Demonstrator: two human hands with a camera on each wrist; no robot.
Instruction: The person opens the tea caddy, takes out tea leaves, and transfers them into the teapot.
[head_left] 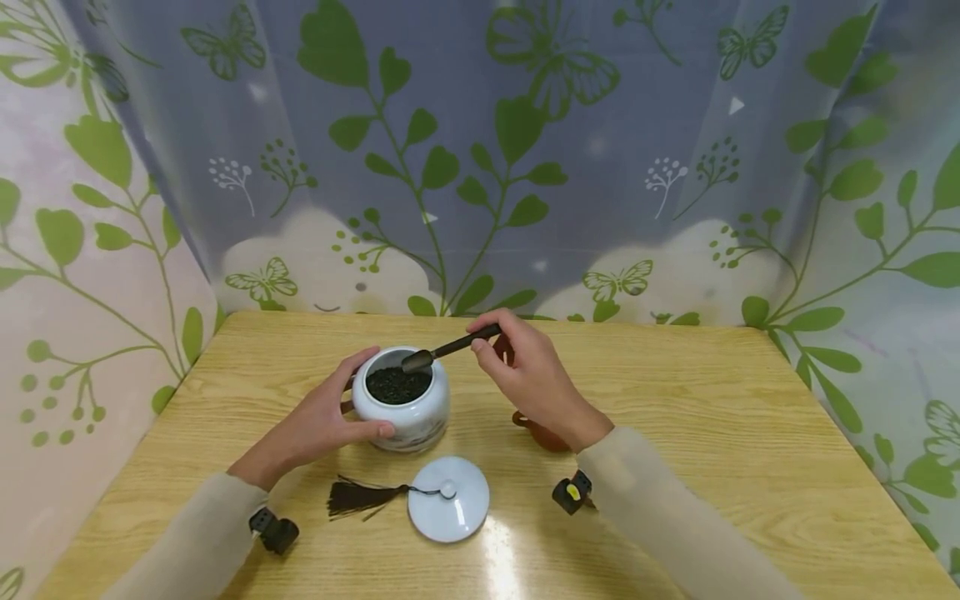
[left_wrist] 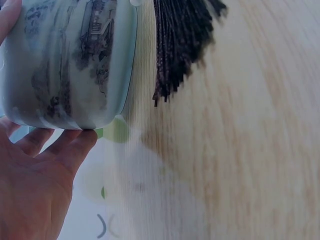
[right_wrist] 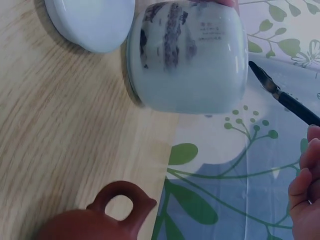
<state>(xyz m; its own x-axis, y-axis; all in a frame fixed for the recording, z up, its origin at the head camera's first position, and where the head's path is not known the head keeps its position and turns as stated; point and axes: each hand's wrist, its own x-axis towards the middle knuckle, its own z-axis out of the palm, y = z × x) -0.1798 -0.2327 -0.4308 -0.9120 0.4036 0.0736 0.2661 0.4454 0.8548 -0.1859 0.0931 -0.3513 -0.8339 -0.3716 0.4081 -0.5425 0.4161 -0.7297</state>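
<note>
A white porcelain jar (head_left: 420, 425) with a dark painted scene stands on the table, its round mouth uncovered. Dark loose leaves (head_left: 397, 387), like tea, lie inside. My left hand (head_left: 318, 427) grips the jar from the left, thumb at its front and fingers around its far side; the left wrist view shows fingertips against the jar (left_wrist: 65, 65). Between thumb and fingers, my right hand (head_left: 536, 375) pinches the dark handle of a small tea scoop (head_left: 457, 344). The scoop's head hangs over the jar's mouth, tilted down to the left. Whether it carries leaves, I cannot tell.
The jar's round white lid (head_left: 461, 518) lies in front of the jar, its knob up, with a dark tassel (head_left: 362, 497) stretching left. Under my right wrist sits a reddish-brown clay teapot (head_left: 545, 437), partly hidden; its handle (right_wrist: 141, 207) shows. A patterned curtain (head_left: 465, 167) hangs behind the table.
</note>
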